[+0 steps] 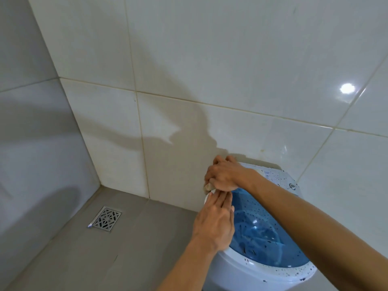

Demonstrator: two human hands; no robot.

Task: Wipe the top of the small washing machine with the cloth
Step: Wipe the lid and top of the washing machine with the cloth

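Observation:
The small washing machine [281, 177] stands against the tiled wall at the lower right, white with dark specks and a translucent blue lid [258, 232]. My right hand [224, 175] reaches across the lid to the machine's far left rim and grips a beige cloth [209, 187], of which only a corner shows under the fingers. My left hand [214, 221] lies flat with straight fingers on the left rim, just below the right hand and touching the lid's edge.
White wall tiles rise behind the machine. A grey tiled floor lies to the left, with a square metal drain grate [106, 218] near the corner. A small round button [292, 185] sits on the machine's rear panel.

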